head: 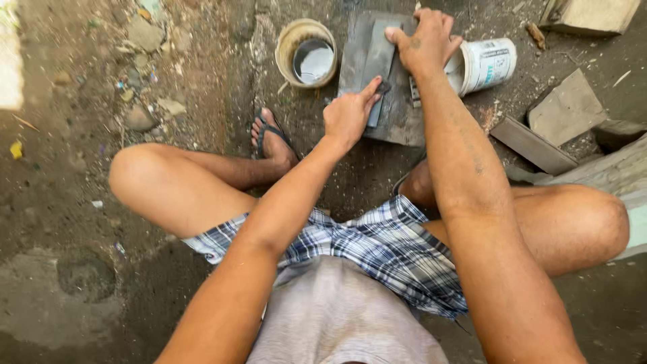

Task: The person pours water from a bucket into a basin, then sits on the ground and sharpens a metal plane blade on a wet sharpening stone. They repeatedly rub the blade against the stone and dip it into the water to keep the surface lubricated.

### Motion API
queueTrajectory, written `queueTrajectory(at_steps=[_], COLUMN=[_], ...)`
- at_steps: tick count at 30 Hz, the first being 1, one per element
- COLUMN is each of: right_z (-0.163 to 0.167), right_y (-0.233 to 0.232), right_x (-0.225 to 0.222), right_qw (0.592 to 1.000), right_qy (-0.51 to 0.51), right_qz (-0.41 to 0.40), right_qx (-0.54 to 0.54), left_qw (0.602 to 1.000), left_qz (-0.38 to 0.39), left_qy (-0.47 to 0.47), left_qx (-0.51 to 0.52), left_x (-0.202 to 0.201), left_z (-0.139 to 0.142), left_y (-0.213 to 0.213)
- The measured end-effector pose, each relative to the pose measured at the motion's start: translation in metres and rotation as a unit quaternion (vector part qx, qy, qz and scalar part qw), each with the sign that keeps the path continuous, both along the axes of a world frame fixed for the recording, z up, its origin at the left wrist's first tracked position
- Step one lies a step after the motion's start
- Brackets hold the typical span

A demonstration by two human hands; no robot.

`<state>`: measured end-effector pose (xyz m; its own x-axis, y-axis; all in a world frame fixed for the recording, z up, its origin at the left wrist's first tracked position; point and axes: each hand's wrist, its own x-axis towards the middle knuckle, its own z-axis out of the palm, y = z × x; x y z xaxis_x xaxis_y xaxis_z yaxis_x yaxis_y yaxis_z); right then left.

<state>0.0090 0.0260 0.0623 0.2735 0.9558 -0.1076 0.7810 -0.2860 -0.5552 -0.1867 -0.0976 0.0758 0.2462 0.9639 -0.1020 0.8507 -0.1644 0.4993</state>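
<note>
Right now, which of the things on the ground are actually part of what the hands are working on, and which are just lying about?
In use:
- dark flat blade, pressed down by the right hand and gripped by the left hand
- grey flat sharpening slab under the blade

Lying about:
- open beige round tub
- white plastic tub on its side
- grey wooden offcuts
- loose stones

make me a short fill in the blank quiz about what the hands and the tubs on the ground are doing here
1. Both hands press a flat grey blade onto a dark ____ slab.
2. The round beige tub holds ____.
3. The white plastic tub lies on its ____.
4. The left foot wears a dark ____.

Missing words: stone; water; side; sandal
</note>
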Motion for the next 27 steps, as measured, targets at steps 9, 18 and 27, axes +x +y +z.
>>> queueTrajectory(at_steps=[9, 18, 27], right_z=[0.003, -0.004, -0.001], right_y=[0.002, -0.002, 0.001], right_x=[0.002, 0.003, 0.001], right_qw=[1.000, 0.999, 1.000], right_qy=[0.025, 0.009, 0.000], right_qz=[0.004, 0.013, 0.009], right_qx=[0.002, 0.029, 0.016], left_qw=[0.999, 0.997, 0.999], left_qz=[-0.013, -0.027, -0.018], left_qy=[0.019, 0.014, 0.014], left_qx=[-0.023, 0.065, 0.031], left_x=[0.000, -0.006, -0.005], left_z=[-0.003, -0.006, -0.009], left_y=[0.003, 0.009, 0.006])
